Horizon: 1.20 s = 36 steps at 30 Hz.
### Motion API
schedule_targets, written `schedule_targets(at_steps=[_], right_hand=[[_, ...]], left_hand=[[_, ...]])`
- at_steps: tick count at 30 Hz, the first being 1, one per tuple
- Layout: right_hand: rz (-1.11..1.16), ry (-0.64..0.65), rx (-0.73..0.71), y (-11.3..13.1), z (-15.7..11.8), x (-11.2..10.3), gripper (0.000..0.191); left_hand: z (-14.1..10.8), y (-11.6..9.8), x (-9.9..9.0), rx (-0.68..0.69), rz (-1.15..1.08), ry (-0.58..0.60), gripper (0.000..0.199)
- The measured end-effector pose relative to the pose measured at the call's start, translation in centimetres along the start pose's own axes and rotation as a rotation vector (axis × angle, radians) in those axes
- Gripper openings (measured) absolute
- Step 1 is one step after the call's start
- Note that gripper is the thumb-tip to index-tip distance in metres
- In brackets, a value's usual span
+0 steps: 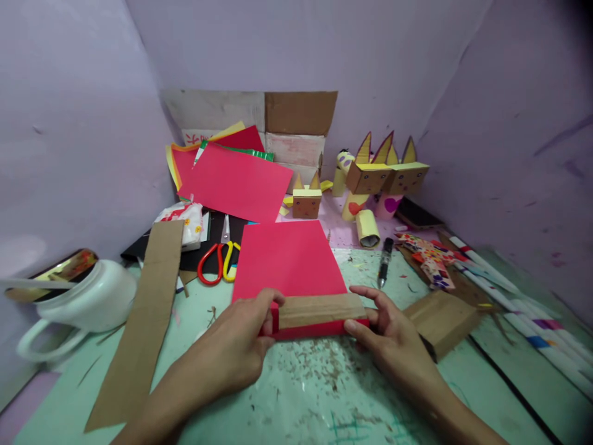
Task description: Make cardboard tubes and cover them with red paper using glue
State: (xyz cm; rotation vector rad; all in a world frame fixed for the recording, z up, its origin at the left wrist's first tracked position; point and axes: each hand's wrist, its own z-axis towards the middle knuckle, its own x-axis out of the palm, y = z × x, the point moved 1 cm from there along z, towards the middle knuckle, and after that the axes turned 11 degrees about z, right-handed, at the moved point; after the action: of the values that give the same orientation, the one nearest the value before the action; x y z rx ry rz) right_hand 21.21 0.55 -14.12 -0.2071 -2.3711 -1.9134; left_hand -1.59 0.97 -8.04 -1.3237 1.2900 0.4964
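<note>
A sheet of red paper (287, 259) lies on the green table (324, 395), its near edge folded up around a brown cardboard piece (319, 309). My left hand (241, 346) grips the left end of that cardboard and the paper fold. My right hand (384, 327) holds the right end, fingers along its edge.
A long cardboard strip (148, 315) lies at left beside a white glue jar (88, 303). Scissors (217, 259), a black pen (384, 262), a folded cardboard box (440, 321), markers (519, 303), loose coloured papers (236, 179) and cardboard cat figures (384, 176) crowd the back and right.
</note>
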Motion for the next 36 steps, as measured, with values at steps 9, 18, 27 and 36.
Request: schedule_targets(at_steps=[9, 18, 27, 36], right_hand=[[-0.187, 0.077, -0.173, -0.6, -0.3, -0.9, 0.044], [-0.317, 0.034, -0.331, -0.4, -0.3, -1.1, 0.031], [-0.368, 0.032, -0.397, -0.6, -0.5, -1.4, 0.031], [-0.282, 0.069, -0.293, -0.6, -0.3, -1.6, 0.027]], left_hand=[[0.6, 0.1, 0.0, -0.046, -0.022, 0.003, 0.016], [0.4, 0.0, -0.2, -0.086, -0.011, 0.015, 0.011], [0.5, 0.4, -0.1, -0.057, -0.020, 0.006, 0.013], [1.3, 0.8, 0.3, -0.092, -0.062, 0.004, 0.011]])
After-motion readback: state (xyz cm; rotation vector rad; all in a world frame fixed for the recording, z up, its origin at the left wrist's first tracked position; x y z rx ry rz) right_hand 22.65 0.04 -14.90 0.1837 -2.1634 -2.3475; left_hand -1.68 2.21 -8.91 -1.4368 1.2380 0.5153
